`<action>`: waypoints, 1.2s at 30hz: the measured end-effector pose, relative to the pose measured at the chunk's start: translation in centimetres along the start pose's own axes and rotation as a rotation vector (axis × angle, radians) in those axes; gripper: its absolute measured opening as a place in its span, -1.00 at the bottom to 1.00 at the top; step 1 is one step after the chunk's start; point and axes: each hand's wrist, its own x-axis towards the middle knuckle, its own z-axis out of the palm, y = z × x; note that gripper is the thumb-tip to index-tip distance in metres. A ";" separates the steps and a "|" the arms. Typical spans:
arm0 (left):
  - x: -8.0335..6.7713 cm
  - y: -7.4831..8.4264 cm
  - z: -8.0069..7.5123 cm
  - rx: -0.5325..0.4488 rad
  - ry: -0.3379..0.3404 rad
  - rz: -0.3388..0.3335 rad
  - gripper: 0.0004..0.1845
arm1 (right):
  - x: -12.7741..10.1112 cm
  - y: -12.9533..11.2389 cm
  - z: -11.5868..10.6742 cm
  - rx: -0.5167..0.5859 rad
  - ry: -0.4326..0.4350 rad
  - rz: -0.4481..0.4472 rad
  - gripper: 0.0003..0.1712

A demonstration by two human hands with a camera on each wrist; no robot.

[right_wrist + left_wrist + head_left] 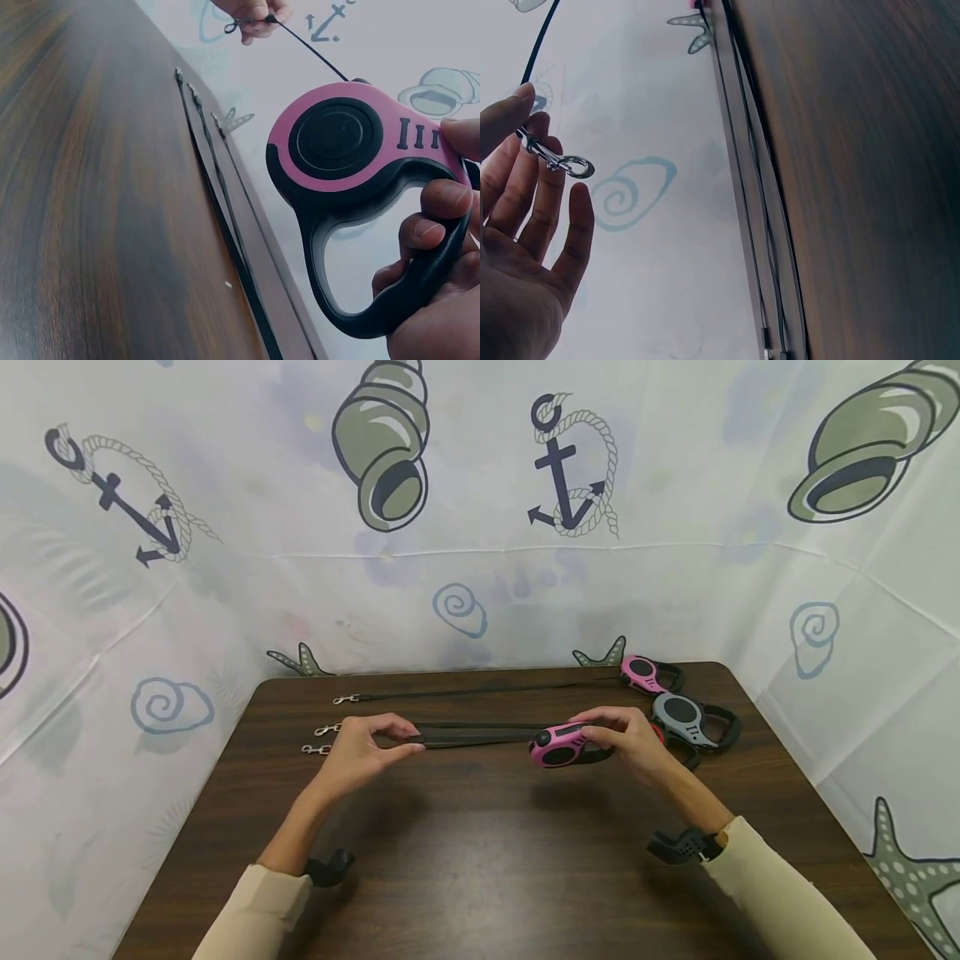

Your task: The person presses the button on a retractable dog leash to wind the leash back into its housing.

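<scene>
Pink-and-black plastic retractable dog leash [561, 748] is being held just above the dark wooden table [480, 860] in the head view: the right hand [626, 742] is curling its fingers over the casing's handle end, while the left hand [367, 745] is pinching the far end of the leash's thin black cord [480, 737] between thumb and fingertips. The cord is running taut from one set of fingers to the other. Beyond the fingers, two more cords with metal clips are lying stretched across the table, and past the right knuckles a grey-and-black retractable leash [686, 718] and a second pink retractable leash [645, 672] are resting near the table's back edge.

The left wrist view is showing the left hand [525, 247] with fingers fairly straight, the small silver swivel clip [559, 160] sitting at the fingertips; thumb and forefinger are nipping the cord just behind it.

The right wrist view is showing the right hand [435, 262] wrapping three fingers through the black loop handle, the thumb tip lying near the ribbed lock button on the pink casing [352, 150].

Judging by the pulled-out cord, the step in hand looks like extending or laying out this leash; the next move probably calls for keeping the cord taut, and for the thumb to be minding the lock.
</scene>
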 end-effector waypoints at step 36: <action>1.3 1.7 3.2 -0.074 -0.053 0.045 -0.84 | 2.0 0.6 4.8 0.023 -0.037 0.000 -0.67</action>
